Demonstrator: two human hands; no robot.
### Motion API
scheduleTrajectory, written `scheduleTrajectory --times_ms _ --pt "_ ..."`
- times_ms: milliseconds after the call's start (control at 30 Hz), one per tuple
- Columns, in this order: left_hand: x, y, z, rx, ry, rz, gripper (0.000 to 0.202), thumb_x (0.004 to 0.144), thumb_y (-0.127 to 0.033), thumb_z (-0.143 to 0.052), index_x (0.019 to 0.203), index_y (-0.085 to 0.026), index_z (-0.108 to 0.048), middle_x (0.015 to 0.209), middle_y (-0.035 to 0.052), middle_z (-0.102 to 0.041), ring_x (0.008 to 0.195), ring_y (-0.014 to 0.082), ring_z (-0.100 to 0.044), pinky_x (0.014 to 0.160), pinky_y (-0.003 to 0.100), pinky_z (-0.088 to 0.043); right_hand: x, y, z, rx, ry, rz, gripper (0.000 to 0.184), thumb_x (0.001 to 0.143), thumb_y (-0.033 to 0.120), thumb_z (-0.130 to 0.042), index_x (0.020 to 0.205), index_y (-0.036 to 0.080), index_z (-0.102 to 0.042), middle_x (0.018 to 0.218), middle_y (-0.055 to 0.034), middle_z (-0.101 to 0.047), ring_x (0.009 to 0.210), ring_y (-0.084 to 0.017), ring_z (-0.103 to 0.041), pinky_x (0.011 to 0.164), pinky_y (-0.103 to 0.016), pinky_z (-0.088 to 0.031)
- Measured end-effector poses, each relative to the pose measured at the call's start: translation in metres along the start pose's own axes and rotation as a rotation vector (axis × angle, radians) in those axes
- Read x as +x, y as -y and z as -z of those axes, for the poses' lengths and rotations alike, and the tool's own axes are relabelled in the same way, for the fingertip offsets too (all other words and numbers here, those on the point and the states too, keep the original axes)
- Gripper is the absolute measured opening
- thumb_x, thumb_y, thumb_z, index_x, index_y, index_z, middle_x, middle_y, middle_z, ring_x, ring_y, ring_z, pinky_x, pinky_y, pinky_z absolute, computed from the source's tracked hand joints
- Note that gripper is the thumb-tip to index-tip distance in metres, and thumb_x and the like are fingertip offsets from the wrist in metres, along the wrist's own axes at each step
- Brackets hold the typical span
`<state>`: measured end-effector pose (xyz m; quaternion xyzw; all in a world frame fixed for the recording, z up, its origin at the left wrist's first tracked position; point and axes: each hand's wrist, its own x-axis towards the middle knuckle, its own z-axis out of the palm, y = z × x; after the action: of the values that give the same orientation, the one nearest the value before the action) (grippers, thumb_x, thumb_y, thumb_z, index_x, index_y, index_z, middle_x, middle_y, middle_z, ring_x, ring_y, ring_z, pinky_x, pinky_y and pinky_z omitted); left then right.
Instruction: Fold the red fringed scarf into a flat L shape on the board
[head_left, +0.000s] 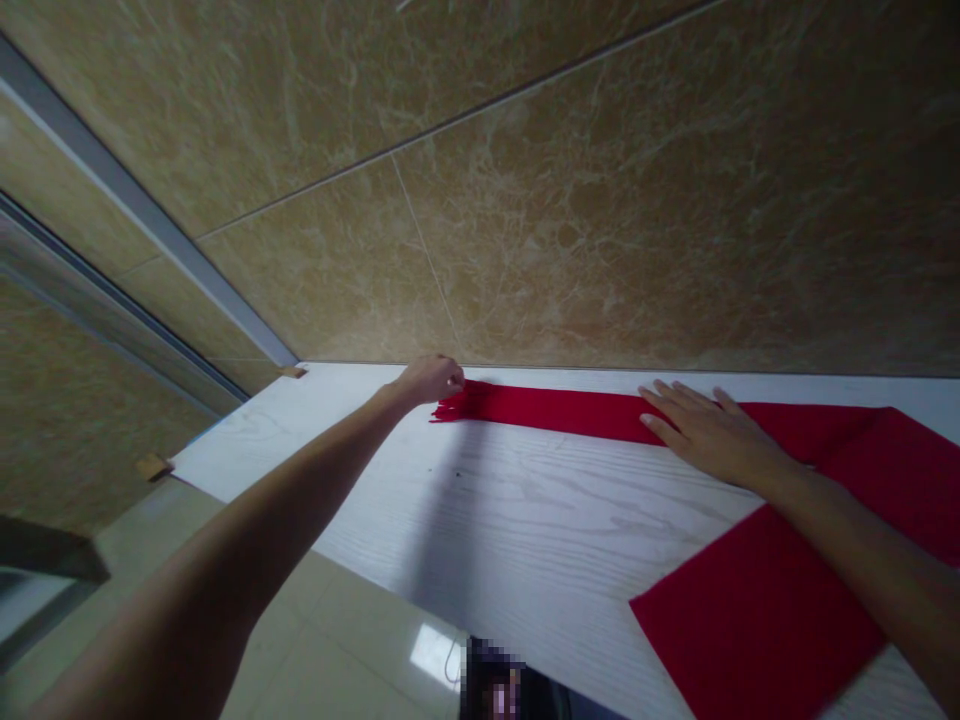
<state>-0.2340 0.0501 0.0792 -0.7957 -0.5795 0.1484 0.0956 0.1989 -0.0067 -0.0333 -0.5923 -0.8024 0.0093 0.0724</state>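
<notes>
A long red cloth [559,411] lies along the back of the white wood-grain table [517,495], with a frayed or fringed left end. My left hand [433,380] is closed in a pinch on the cloth's upper edge near that end. Flat on the strip farther right rests my right hand [701,430], its fingers spread and pointing up-left. Past the right hand the cloth bends over and widens. A broad flap comes forward over the table's front, partly hidden beneath my right forearm.
A tiled marble-look wall [525,230] rises directly behind the table. Small wooden blocks [154,467] show at the table's left corners. Pale floor tiles [330,640] lie in front, and a dark, partly pixelated shape [540,692] is at the bottom edge.
</notes>
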Motion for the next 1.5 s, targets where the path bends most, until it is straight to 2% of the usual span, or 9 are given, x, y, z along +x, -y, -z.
scheduleTrajectory --times_ms 133,267,633,767,967,1067,1233,1367,1500 --pt "0.014 -0.03 0.004 -0.026 -0.01 -0.067 0.028 0.097 -0.031 -0.064 0.116 -0.031 -0.085 0.12 0.0013 -0.083 0.112 0.0217 -0.075 0.088 0.026 -0.054 0.0 0.003 0.003 -0.005 0.011 -0.015 0.076 0.107 0.054 -0.024 0.17 0.02 -0.048 0.175 -0.0117 -0.041 0.164 -0.035 -0.037 0.133 -0.067 -0.027" --pt "0.018 -0.037 0.006 -0.018 -0.004 -0.108 0.022 0.094 -0.03 -0.069 0.106 -0.029 -0.087 0.112 0.0037 -0.084 0.107 0.0241 -0.076 0.088 0.03 -0.055 -0.001 0.006 0.005 -0.021 0.04 -0.039 0.076 0.107 0.052 -0.023 0.171 0.019 -0.046 0.177 -0.0112 -0.038 0.166 -0.033 -0.034 0.135 -0.065 -0.024" --pt "0.021 -0.021 -0.003 0.031 0.012 -0.144 0.024 0.09 -0.025 -0.067 0.104 -0.029 -0.086 0.112 0.0046 -0.083 0.109 0.0239 -0.075 0.093 0.03 -0.054 0.0 -0.003 -0.005 -0.005 -0.039 0.01 0.074 0.108 0.055 -0.025 0.169 0.022 -0.051 0.173 -0.0124 -0.045 0.162 -0.036 -0.04 0.132 -0.067 -0.029" --pt "0.013 0.0 -0.008 0.059 0.026 -0.061 0.018 0.088 -0.019 -0.07 0.095 -0.025 -0.086 0.104 0.0087 -0.083 0.107 0.0264 -0.076 0.098 0.034 -0.055 0.0 -0.001 -0.003 -0.008 -0.047 0.008 0.072 0.109 0.056 -0.026 0.167 0.024 -0.052 0.173 -0.0115 -0.046 0.161 -0.036 -0.042 0.131 -0.066 -0.031" --pt "-0.008 0.032 -0.011 0.071 0.036 0.135 0.029 0.092 -0.01 -0.061 0.107 -0.016 -0.085 0.097 0.0165 -0.083 0.091 0.0316 -0.079 0.081 0.038 -0.058 -0.001 0.0 -0.001 -0.005 -0.025 -0.009 0.074 0.108 0.057 -0.025 0.169 0.023 -0.049 0.174 -0.0113 -0.044 0.163 -0.034 -0.039 0.133 -0.064 -0.029" --pt "-0.006 0.02 -0.006 0.036 0.016 0.101 0.031 0.096 -0.017 -0.058 0.11 -0.02 -0.085 0.11 0.0126 -0.084 0.099 0.0287 -0.078 0.082 0.034 -0.057 0.0 -0.001 -0.003 -0.014 -0.012 -0.004 0.076 0.108 0.057 -0.023 0.17 0.021 -0.049 0.175 -0.012 -0.043 0.163 -0.034 -0.038 0.133 -0.065 -0.028" --pt "0.012 -0.022 0.004 -0.019 -0.043 -0.081 0.03 0.099 -0.03 -0.061 0.121 -0.031 -0.083 0.129 0.0024 -0.081 0.122 0.0227 -0.072 0.095 0.027 -0.054 0.001 -0.003 -0.004 -0.011 -0.005 -0.007 0.077 0.107 0.057 -0.023 0.17 0.022 -0.049 0.175 -0.0111 -0.042 0.164 -0.035 -0.037 0.133 -0.066 -0.027" --pt "0.022 -0.037 0.003 -0.007 -0.03 -0.125 0.026 0.096 -0.027 -0.063 0.109 -0.029 -0.085 0.117 0.0032 -0.083 0.114 0.0227 -0.074 0.092 0.028 -0.054 0.0 -0.003 -0.003 0.025 -0.027 0.0 0.074 0.107 0.058 -0.027 0.168 0.024 -0.051 0.174 -0.011 -0.045 0.162 -0.037 -0.039 0.132 -0.067 -0.029" --pt "0.027 -0.03 0.0 0.015 0.018 -0.107 0.022 0.092 -0.027 -0.066 0.102 -0.027 -0.086 0.109 0.0041 -0.084 0.102 0.0232 -0.076 0.084 0.029 -0.055 0.0 -0.006 -0.005 0.025 -0.052 0.028 0.073 0.108 0.058 -0.025 0.167 0.025 -0.053 0.173 -0.011 -0.046 0.16 -0.039 -0.042 0.13 -0.069 -0.031"
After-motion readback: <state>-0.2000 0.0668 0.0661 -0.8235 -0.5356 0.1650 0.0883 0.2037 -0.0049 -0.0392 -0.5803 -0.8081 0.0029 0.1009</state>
